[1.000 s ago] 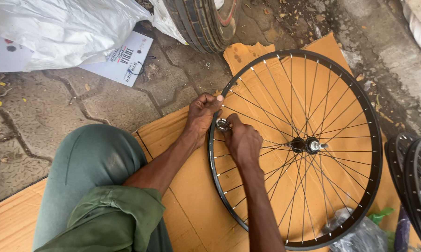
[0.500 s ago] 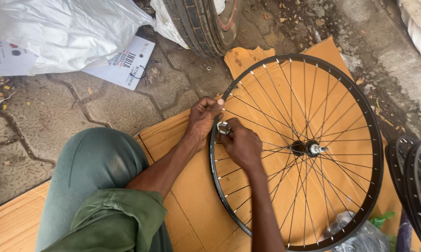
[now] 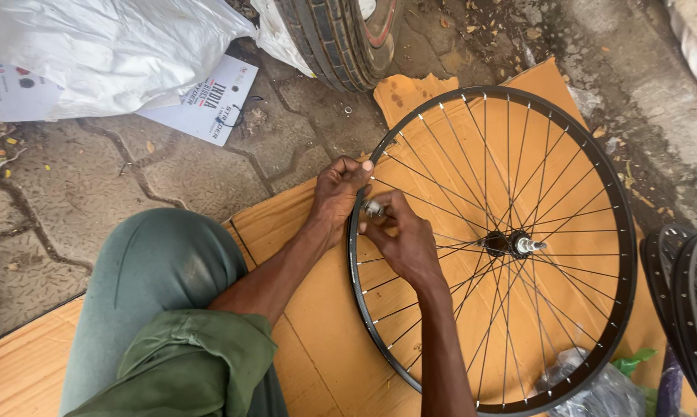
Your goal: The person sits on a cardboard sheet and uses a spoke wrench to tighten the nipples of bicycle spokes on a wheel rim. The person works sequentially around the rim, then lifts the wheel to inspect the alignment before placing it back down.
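Hands together at rim of black spoked bicycle wheel (image 3: 493, 247) on brown cardboard sheet (image 3: 302, 232): left hand (image 3: 337, 191) gripping rim, right hand (image 3: 404, 238) pinching small silver tool (image 3: 373, 208).

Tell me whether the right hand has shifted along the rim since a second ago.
No. The right hand stays by the same stretch of the black rim, left of the hub.
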`<state>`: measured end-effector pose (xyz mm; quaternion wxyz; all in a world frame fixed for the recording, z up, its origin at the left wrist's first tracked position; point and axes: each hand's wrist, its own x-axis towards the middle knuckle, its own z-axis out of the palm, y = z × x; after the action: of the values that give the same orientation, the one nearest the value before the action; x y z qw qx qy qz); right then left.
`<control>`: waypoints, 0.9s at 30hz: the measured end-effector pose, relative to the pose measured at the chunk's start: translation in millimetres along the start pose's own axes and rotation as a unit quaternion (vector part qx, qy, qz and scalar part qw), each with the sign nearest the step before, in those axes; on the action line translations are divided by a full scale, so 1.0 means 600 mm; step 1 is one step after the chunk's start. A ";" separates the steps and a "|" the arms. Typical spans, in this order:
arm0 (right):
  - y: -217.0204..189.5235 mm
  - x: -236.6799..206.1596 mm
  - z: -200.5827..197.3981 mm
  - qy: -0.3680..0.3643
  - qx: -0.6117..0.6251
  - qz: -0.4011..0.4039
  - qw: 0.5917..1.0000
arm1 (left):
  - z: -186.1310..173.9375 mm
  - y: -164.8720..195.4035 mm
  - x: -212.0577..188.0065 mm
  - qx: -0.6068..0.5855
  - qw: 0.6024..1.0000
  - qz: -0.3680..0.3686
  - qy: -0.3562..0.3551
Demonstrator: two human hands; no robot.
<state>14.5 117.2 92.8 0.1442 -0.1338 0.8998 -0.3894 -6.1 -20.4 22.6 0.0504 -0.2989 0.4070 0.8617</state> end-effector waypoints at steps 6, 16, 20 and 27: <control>0.000 0.010 0.018 0.093 -0.199 0.034 0.975 | 0.002 -0.002 0.007 -0.062 0.991 0.102 -0.066; -0.008 0.006 -0.006 0.034 0.004 -0.068 0.997 | 0.002 -0.002 0.006 -0.058 0.993 0.088 -0.057; -0.018 0.018 0.021 0.034 -0.273 0.087 0.957 | -0.002 -0.010 0.015 -0.042 0.994 0.087 -0.047; -0.001 -0.003 -0.001 0.035 0.038 -0.141 0.989 | -0.004 -0.018 0.020 -0.066 0.990 0.104 -0.065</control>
<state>15.8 117.7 93.7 0.0612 -0.2403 0.8609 -0.4442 -11.4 -17.1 7.5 -0.0332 -0.2010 0.3739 0.9048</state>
